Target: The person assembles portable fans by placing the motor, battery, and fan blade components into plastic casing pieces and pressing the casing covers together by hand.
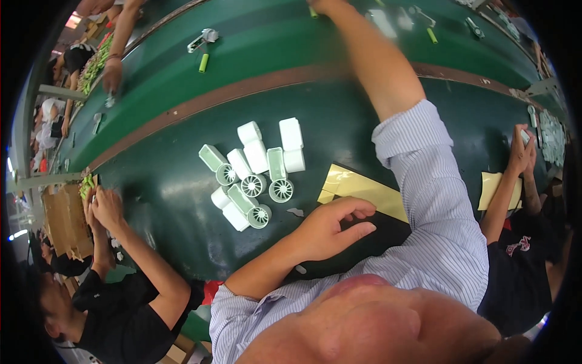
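The left hand [336,229] hangs empty, thumb spread, but I can't tell whether the right hand [328,5] grips the green cylinder [313,12] at the belt [273,36], where a loose pinch could drop it.

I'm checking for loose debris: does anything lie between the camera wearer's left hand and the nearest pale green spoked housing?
Yes: a small grey scrap lies on the green tabletop between the left hand and that spoked housing. It looks flat, so it would probably hardly hinder a reach.
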### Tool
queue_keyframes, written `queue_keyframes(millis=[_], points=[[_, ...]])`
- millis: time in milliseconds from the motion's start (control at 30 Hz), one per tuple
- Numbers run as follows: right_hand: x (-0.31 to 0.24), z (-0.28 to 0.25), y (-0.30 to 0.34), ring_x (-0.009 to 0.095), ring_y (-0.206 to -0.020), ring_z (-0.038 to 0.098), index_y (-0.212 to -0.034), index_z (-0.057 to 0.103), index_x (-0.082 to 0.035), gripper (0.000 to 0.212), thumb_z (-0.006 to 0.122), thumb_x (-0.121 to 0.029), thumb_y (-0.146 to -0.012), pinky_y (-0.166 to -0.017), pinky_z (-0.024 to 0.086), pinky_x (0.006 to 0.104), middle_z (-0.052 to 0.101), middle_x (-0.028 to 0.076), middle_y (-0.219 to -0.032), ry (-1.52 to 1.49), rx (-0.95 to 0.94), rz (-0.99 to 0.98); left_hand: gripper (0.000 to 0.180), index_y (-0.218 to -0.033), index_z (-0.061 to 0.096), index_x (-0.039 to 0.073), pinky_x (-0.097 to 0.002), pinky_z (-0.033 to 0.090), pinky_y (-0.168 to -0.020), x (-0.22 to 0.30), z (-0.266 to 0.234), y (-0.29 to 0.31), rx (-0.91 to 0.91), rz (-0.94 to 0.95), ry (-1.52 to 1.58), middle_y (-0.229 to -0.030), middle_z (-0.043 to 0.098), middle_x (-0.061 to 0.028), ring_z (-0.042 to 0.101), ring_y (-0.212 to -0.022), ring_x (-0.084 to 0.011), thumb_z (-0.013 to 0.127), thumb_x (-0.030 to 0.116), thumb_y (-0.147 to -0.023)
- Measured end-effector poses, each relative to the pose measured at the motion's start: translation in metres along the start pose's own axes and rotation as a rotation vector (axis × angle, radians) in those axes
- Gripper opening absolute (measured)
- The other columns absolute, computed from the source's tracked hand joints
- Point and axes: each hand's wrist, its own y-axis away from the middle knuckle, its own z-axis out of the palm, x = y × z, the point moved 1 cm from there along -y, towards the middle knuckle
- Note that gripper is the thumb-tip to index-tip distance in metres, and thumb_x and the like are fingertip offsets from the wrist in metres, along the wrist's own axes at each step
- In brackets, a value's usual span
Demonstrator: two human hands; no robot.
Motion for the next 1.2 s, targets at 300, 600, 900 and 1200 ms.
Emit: queue_keyframes(millis=[300,600,900,1200], points=[[-0.015,0.018,0.038,0.031,-0.099,0.065,-0.105,0.066,-0.002,0.026,0.056,-0.019,-0.088,-0.084,0.051,0.0384,0.067,0.02,-0.106,0.026,-0.091,-0.112,0.03,-0.114,0.06,0.002,-0.0291,0.049,-0.081,-0.009,0.004,0.009,0.053,-0.01,-0.047,-0.106,0.065,-0.0092,0.061,-0.096,-0.0176,0.067,0.014,-0.087],[0.01,0.029,0.027,0.033,-0.086,0.066,-0.095,0.069,0.001,0.025,0.06,-0.018,-0.08,-0.078,0.052,0.0404,0.067,0.021,-0.099,-0.683,-0.01,-0.029,0.031,-0.113,0.06,0.0,-0.029,0.05,-0.08,-0.003,0.017,0.003,-0.004,0.034,-0.003,-0.106,0.066,-0.0092,0.062,-0.094,-0.0173,0.068,0.015,-0.087],[-0.041,0.009,0.085,0.018,-0.064,0.062,-0.094,0.056,0.004,0.012,0.053,-0.007,-0.089,-0.058,0.056,0.0348,0.061,0.01,-0.082,-1.252,-0.499,0.057,0.031,-0.116,0.059,-0.001,-0.0281,0.05,-0.082,-0.001,0.018,0.003,0.008,0.013,0.019,-0.107,0.065,-0.0104,0.061,-0.095,-0.0166,0.067,0.01,-0.087],[-0.019,-0.068,0.218,0.009,-0.062,0.056,-0.102,0.061,-0.004,0.019,0.056,-0.02,-0.093,-0.057,0.046,0.0248,0.062,0.002,-0.078,-0.518,-0.995,-0.531,0.03,-0.116,0.059,-0.001,-0.0264,0.05,-0.08,-0.009,0.016,0.003,0.016,-0.032,0.018,-0.106,0.065,-0.0104,0.061,-0.092,-0.0142,0.066,0.007,-0.088]])
